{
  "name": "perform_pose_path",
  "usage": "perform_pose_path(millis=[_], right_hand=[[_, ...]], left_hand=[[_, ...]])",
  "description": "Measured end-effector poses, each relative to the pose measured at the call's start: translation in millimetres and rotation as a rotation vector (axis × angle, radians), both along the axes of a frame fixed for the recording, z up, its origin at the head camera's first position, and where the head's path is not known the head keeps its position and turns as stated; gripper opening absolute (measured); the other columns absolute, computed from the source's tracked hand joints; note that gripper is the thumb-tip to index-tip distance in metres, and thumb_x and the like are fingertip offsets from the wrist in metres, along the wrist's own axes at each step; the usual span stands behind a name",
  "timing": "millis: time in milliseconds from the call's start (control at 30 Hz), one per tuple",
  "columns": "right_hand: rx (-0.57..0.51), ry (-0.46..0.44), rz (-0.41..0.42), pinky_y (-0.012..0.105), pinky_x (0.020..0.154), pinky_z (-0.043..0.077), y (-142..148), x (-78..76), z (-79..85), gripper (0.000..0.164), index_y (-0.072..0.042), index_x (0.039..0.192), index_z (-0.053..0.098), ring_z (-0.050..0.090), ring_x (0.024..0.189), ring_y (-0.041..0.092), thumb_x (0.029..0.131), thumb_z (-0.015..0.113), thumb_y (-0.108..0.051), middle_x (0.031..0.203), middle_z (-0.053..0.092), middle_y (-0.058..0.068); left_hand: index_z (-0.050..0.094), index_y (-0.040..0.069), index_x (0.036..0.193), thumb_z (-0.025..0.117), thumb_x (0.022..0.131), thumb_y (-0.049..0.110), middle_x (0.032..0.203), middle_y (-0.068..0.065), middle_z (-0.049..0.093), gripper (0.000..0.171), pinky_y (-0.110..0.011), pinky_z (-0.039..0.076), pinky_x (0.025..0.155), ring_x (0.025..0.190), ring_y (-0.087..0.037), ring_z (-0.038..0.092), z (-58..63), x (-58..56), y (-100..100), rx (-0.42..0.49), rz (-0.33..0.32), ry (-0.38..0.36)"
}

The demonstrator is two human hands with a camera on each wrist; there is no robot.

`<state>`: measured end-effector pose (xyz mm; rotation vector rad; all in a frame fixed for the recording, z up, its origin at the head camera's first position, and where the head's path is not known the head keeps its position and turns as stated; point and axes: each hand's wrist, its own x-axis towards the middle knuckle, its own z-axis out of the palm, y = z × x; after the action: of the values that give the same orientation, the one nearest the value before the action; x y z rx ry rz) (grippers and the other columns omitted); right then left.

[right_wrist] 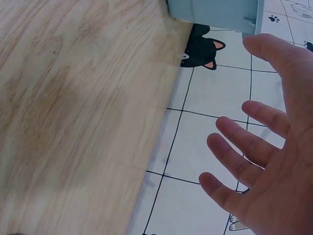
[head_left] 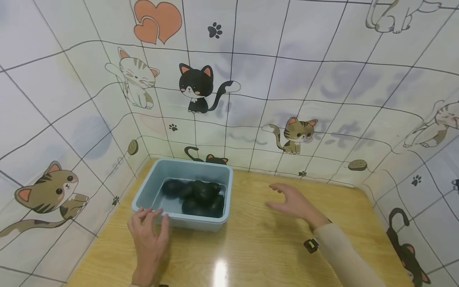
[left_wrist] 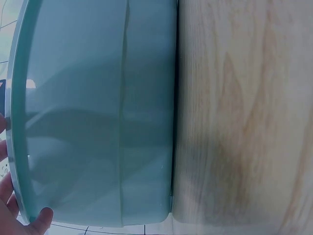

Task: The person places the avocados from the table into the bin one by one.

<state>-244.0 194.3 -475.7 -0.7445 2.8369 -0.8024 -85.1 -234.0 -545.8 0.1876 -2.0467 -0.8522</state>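
Observation:
A light blue plastic bin stands at the left of the wooden table. Several dark green, rounded avocado-like fruits lie in it, mostly toward its right side. At the bin's front left rim is my left hand, its fingers loosely bent and the thumb apart from them. The left wrist view has its thumb by the bin's outer wall; whether it bears on the rim is unclear. Right of the bin, my right hand hovers over the table with spread fingers, holding nothing.
The wooden table meets walls of white tile-patterned covering with cartoon cats, at the back and both sides. A small black device is strapped at the right wrist. Light glares off the table's front middle.

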Motion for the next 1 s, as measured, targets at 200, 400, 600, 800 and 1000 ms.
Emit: perform_pose_path(millis=[200, 400, 600, 800, 1000], right_hand=[[-0.004, 0.014, 0.001, 0.062, 0.107, 0.051, 12.8, 3.4, -11.8, 0.075, -0.007, 0.151, 0.056, 0.063, 0.132, 0.041, 0.094, 0.077, -0.049, 0.151, 0.063, 0.015], [-0.023, -0.007, -0.023, 0.064, 0.107, 0.05, 24.5, 8.6, -20.4, 0.073, -0.008, 0.151, 0.057, 0.062, 0.132, 0.042, 0.095, 0.076, -0.05, 0.152, 0.062, 0.015], [-0.005, -0.003, -0.064, 0.065, 0.106, 0.05, 36.2, 14.6, -23.5, 0.071, -0.008, 0.151, 0.057, 0.061, 0.133, 0.042, 0.095, 0.077, -0.047, 0.152, 0.062, 0.014], [0.007, 0.014, -0.069, 0.063, 0.105, 0.051, 44.8, 14.9, -25.6, 0.073, -0.005, 0.149, 0.059, 0.063, 0.13, 0.042, 0.094, 0.076, -0.051, 0.148, 0.065, 0.015], [0.028, 0.011, -0.089, 0.062, 0.103, 0.052, 53.7, 14.6, -29.4, 0.07, -0.006, 0.148, 0.06, 0.064, 0.13, 0.041, 0.095, 0.076, -0.049, 0.147, 0.066, 0.015]], left_hand=[[0.073, -0.001, 0.103, 0.072, 0.09, 0.017, 0.121, -0.031, 0.056, 0.022, -0.05, 0.028, 0.109, 0.13, -0.052, 0.044, -1.8, -0.8, -0.7, -0.008, -0.013, 0.017], [0.074, 0.0, 0.102, 0.073, 0.088, 0.016, 0.119, -0.03, 0.058, 0.021, -0.05, 0.028, 0.106, 0.127, -0.051, 0.046, -2.5, -2.3, 0.0, -0.028, -0.014, 0.081], [0.074, 0.0, 0.102, 0.072, 0.089, 0.018, 0.119, -0.032, 0.058, 0.022, -0.048, 0.028, 0.108, 0.127, -0.052, 0.045, -2.1, -2.1, 0.0, -0.03, -0.017, 0.072], [0.073, -0.002, 0.104, 0.071, 0.092, 0.018, 0.122, -0.032, 0.056, 0.024, -0.051, 0.028, 0.108, 0.13, -0.052, 0.044, -1.7, -1.2, -0.7, -0.014, -0.017, 0.024], [0.073, -0.002, 0.106, 0.07, 0.094, 0.021, 0.125, -0.031, 0.056, 0.026, -0.052, 0.028, 0.109, 0.132, -0.051, 0.043, 0.6, 0.7, -1.6, 0.003, -0.02, -0.018]])
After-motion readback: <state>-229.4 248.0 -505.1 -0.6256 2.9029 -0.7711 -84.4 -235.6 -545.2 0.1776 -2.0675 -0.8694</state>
